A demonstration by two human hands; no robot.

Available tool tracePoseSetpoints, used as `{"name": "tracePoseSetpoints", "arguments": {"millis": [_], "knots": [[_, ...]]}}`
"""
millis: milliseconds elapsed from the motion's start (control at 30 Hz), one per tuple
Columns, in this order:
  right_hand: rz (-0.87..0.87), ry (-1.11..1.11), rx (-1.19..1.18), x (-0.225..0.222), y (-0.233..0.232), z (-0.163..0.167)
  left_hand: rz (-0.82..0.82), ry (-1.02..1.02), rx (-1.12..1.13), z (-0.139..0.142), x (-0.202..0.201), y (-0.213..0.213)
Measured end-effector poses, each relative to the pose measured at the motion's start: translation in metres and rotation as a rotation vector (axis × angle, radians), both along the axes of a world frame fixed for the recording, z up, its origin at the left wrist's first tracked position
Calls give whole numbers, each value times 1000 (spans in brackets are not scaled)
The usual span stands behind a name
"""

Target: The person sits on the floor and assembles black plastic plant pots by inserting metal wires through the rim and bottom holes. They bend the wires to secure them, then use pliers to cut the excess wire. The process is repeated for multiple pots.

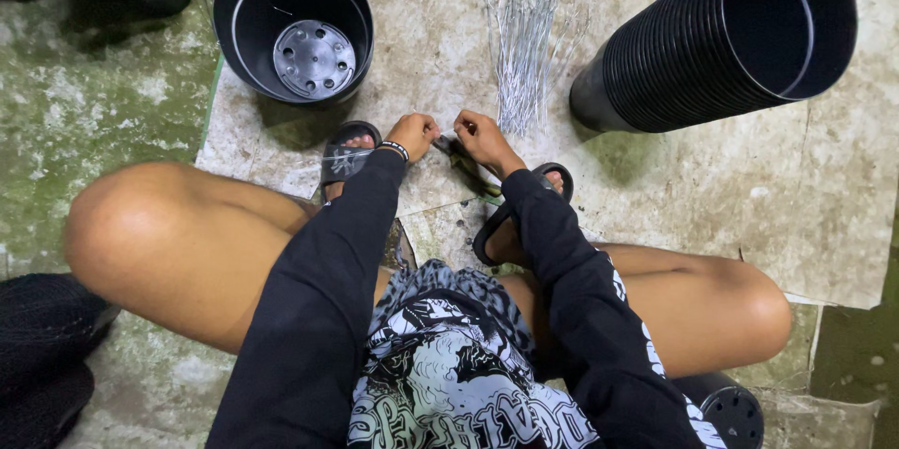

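Shorts and black sleeves fill the near edge, and they hide most of what sits under the crouching person; a black pot (731, 409) by the right knee is cut off at the frame's bottom. Just beyond the knees, both forearms reach forward and meet low over the floor, between two black sandals (348, 155). The left hand (413, 134) is curled, fingers pressed together around something too small to make out. The right hand (480, 136) closes on pliers (465, 166), whose handles trail back under the wrist; the tool's tip lies between the two hands, and what it bites cannot be told. Just past the hands lies a bundle of thin wires (522, 58), fanned on the stained floor. Left of the wires stands an open black pot (293, 23) with a holed disc inside; right of them lies a stack of nested pots (721, 37) on its side.
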State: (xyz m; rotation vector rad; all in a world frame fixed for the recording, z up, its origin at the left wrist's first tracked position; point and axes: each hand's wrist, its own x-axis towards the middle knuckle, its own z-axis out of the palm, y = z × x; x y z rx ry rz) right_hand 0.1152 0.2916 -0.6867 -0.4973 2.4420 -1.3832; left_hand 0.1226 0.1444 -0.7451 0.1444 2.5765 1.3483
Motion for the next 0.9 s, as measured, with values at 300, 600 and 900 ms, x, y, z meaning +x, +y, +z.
{"name": "tracePoseSetpoints", "arguments": {"millis": [300,600,900], "knots": [[2,-38,80,-2,3,-6,59,37,-21,10,4,-2],[-12,-323,-10,-1,17,-23,41,70,-89,4,6,-1],[70,-37,-11,-2,12,-21,-42,199,-156,-7,5,7]]}}
